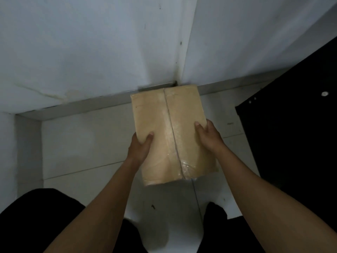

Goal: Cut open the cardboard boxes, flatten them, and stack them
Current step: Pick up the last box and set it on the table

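Above the tiled floor (87, 143), by the wall corner, I hold the cardboard box (155, 125) between left hand (140, 148) and right hand (208, 138); thumbs press its taped top face, other fingers hidden underneath. Likely risk: this edge-only grip slips on glossy tape, dropping it.

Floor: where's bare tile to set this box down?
The widest bare floor lies left of the cardboard box, bordered by the grey skirting and the left leg. A narrower strip runs between the box and the black unit. A small patch shows between the left leg and the right leg. The left hand and right hand grip the box.
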